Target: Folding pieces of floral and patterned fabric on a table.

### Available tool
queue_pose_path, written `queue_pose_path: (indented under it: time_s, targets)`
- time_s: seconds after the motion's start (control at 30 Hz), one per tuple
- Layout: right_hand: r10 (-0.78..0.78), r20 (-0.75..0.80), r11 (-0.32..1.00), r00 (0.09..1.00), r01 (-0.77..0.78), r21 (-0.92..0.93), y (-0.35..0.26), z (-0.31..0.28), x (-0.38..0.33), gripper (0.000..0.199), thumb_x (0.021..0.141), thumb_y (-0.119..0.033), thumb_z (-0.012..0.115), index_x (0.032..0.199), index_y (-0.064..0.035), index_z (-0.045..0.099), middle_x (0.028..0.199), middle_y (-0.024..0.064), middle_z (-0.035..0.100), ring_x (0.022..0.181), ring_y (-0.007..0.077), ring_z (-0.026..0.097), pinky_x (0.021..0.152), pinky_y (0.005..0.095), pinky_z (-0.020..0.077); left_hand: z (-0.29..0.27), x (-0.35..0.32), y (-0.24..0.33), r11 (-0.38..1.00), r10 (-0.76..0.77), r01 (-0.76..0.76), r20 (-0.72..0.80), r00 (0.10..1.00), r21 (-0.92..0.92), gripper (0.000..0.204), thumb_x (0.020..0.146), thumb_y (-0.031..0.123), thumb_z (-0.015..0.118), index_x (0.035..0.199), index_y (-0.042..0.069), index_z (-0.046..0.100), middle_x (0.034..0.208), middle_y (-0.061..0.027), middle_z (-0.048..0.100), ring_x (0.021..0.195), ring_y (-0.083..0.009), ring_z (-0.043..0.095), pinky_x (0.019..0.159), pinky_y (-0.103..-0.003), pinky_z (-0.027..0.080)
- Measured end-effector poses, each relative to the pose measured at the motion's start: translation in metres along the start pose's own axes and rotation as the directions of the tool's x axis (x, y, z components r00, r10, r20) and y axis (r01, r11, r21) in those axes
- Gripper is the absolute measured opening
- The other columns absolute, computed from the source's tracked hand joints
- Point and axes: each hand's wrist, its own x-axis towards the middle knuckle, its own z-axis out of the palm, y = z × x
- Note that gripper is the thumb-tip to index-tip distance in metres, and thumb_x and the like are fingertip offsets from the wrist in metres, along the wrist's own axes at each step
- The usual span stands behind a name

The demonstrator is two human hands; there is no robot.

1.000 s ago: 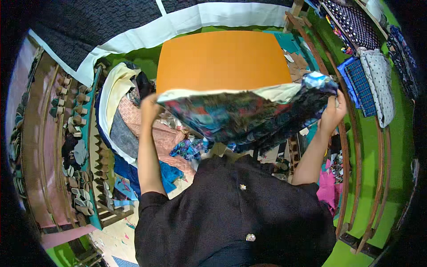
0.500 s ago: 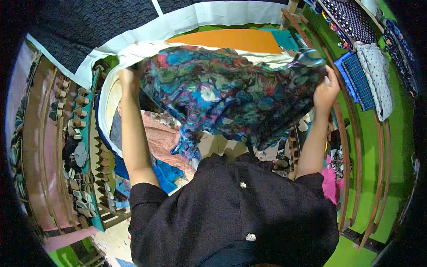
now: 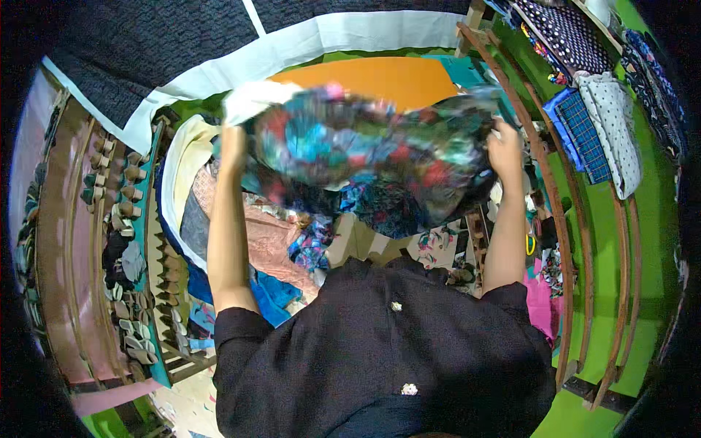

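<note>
Both my arms reach forward from my black shirt [image 3: 380, 358]. Between them hangs a multicoloured floral cloth [image 3: 365, 153], blurred from motion, with blue, teal and red patches and a white edge at its left corner. My left hand [image 3: 234, 140] grips the cloth's left end. My right hand [image 3: 505, 148] grips its right end. The cloth is bunched and sags in the middle, covering part of an orange surface [image 3: 380, 77] behind it.
A heap of mixed garments [image 3: 255, 241] lies below the cloth, pink, blue and patterned. A wooden rack [image 3: 95, 241] with small dark items stands at the left. Wooden rails [image 3: 555, 197] at the right carry a blue checked cloth [image 3: 580, 131] and a white dotted cloth [image 3: 613, 124].
The cloth went from a folded bundle to spread wide, and is now bunched and blurred. My hands rose, and now sit lower and closer to me, uncovering the orange surface again.
</note>
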Motion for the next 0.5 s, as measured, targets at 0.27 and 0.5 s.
queue_pose_path:
  time_s: [0.27, 0.5]
  targets:
    - [-0.109, -0.695, 0.963, 0.71, 0.25, 0.105, 0.005, -0.022, -0.004, 0.03, 0.075, -0.018, 0.053, 0.094, 0.0053, 0.052, 0.087, 0.0116, 0.058, 0.078, 0.0216, 0.057, 0.072, 0.0311, 0.0436, -0.187, 0.021, 0.144, -0.297, -0.398, -0.096, 0.032, 0.917, -0.95, 0.043, 0.084, 0.019, 0.035, 0.119, -0.006, 0.036, 0.117, -0.0183, 0.044, 0.11, -0.0306, 0.041, 0.095, -0.041, 0.031]
    - [0.15, 0.293, 0.985, 0.944, -0.167, 0.034, 0.034, 0.02, -0.032, 0.025, 0.073, -0.01, 0.053, 0.096, -0.0005, 0.057, 0.091, 0.0193, 0.059, 0.086, 0.0302, 0.058, 0.074, 0.0344, 0.0433, -0.118, -0.032, 0.16, 0.068, -0.23, 0.201, 0.181, 0.956, -0.977, 0.039, 0.084, 0.009, 0.035, 0.12, -0.003, 0.039, 0.124, -0.0128, 0.041, 0.112, -0.022, 0.04, 0.095, -0.029, 0.029]
